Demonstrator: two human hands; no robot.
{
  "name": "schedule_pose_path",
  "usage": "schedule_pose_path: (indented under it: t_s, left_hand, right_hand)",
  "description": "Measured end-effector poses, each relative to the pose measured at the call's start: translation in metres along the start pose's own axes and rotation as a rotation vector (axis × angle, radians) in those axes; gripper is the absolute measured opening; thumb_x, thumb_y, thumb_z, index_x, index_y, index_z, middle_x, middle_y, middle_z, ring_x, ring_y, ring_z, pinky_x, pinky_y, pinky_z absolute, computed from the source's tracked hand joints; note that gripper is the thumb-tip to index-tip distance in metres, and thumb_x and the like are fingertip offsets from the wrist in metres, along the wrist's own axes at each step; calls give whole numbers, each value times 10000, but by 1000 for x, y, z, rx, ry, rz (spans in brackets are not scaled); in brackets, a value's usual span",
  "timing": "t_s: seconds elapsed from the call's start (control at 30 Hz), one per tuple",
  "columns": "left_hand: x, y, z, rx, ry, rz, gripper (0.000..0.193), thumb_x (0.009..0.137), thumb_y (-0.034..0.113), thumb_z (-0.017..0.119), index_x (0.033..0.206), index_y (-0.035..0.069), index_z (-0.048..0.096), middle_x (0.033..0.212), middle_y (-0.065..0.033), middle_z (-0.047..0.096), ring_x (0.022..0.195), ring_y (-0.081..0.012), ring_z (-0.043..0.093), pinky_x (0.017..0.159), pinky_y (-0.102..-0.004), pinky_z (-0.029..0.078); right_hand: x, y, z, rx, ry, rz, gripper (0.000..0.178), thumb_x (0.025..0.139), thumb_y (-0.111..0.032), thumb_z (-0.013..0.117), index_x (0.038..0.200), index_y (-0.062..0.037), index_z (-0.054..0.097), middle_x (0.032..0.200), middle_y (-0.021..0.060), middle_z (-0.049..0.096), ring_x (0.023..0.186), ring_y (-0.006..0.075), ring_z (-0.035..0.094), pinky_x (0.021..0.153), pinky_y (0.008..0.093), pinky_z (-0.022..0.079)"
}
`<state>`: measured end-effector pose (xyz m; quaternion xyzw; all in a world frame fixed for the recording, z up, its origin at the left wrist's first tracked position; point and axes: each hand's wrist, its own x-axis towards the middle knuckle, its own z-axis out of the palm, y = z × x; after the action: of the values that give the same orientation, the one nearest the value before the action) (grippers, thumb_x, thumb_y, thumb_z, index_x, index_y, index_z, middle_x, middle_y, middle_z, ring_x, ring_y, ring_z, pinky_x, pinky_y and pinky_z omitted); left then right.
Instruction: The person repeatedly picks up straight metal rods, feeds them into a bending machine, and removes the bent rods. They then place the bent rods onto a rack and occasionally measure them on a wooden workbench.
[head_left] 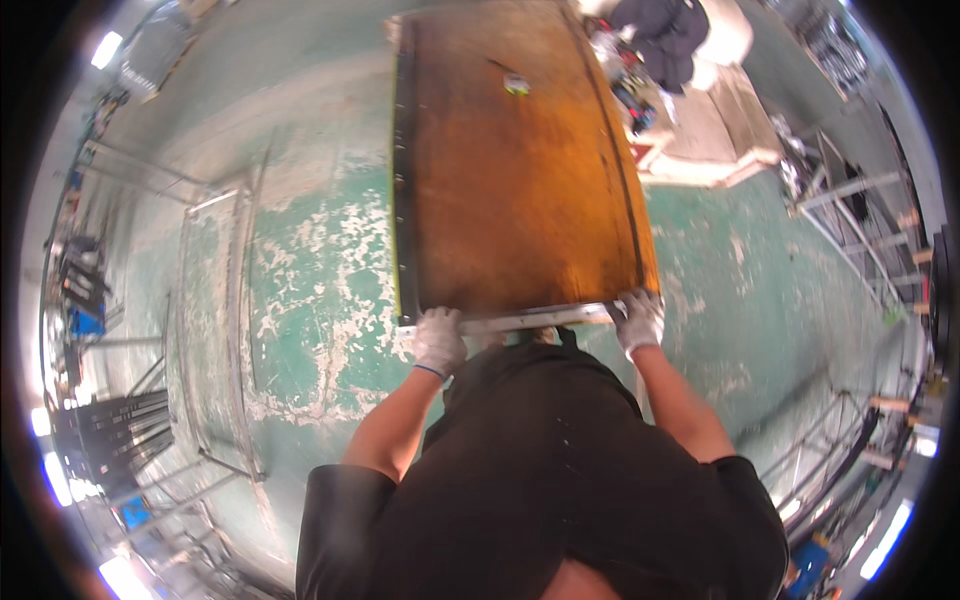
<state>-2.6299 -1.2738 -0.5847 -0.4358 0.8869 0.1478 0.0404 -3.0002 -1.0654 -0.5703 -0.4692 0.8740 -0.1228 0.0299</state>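
A long worktable with a worn orange-brown top [520, 190] stretches away in front of me. A pale metal strip [535, 320] runs across its near edge, against my body. Over the strip's left part curl the fingers of my left hand [438, 342], in a whitish glove. My right hand [640, 322], also gloved, closes round the strip's right end at the table's near right corner. The undersides of both grips are hidden. Far up the tabletop lies a small green-and-white object [515, 84], too small to name, beside a thin dark piece.
A black bar [405, 180] lines the table's left side. Beyond the right side stands a beige padded piece [710, 120] heaped with dark clothing [665, 35] and small items. Metal frames [215, 330] stand at left, with more racks [860, 225] at right. The green floor is scuffed.
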Motion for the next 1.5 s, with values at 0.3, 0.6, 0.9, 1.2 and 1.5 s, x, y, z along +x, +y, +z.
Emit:
schedule_pose_path:
  t_s: [0.3, 0.6, 0.9, 1.2, 1.5]
  left_hand:
    - [6, 10, -9, 2, -44, 24, 309, 824, 93, 730, 1133, 85, 721, 1186, -172, 691, 1190, -396, 637, 1033, -507, 527]
    - [11, 25, -25, 118, -163, -4, 323, 852, 88, 674, 1171, 72, 724, 1218, -169, 684, 1222, -362, 637, 1043, -462, 534]
    - [7, 24, -16, 64, -60, 18, 226, 847, 86, 655, 1051, 63, 750, 1143, -181, 689, 1151, -389, 648, 997, -490, 548]
    - [3, 34, -14, 81, -84, -61, 260, 862, 98, 656, 1107, 52, 729, 1176, -181, 679, 1181, -386, 633, 1023, -489, 535]
    - [-1, 45, -11, 45, -61, -141, 287, 838, 118, 679, 1112, 37, 709, 1194, -178, 670, 1212, -391, 617, 1039, -500, 529]
  right_hand:
    - [-11, -19, 11, 59, -118, -233, 527, 755, -341, 909, 1211, -135, 743, 1234, 106, 697, 1254, 353, 619, 1108, 505, 480]
    - [1, -31, 35, 32, -123, -306, 283, 782, -316, 865, 937, -135, 713, 1016, 65, 692, 1069, 305, 647, 964, 470, 520]
    - [2, -28, 22, 108, -86, -334, 171, 824, -241, 809, 925, -121, 741, 978, 75, 687, 1036, 329, 653, 924, 487, 514]
    - [-2, -29, 22, 166, -26, -335, 238, 785, -256, 840, 943, -118, 728, 996, 93, 671, 1045, 347, 642, 935, 499, 515]
    - [-2, -27, 26, 170, -76, -310, 281, 771, -294, 853, 954, -122, 727, 1023, 100, 676, 1068, 347, 637, 971, 503, 506]
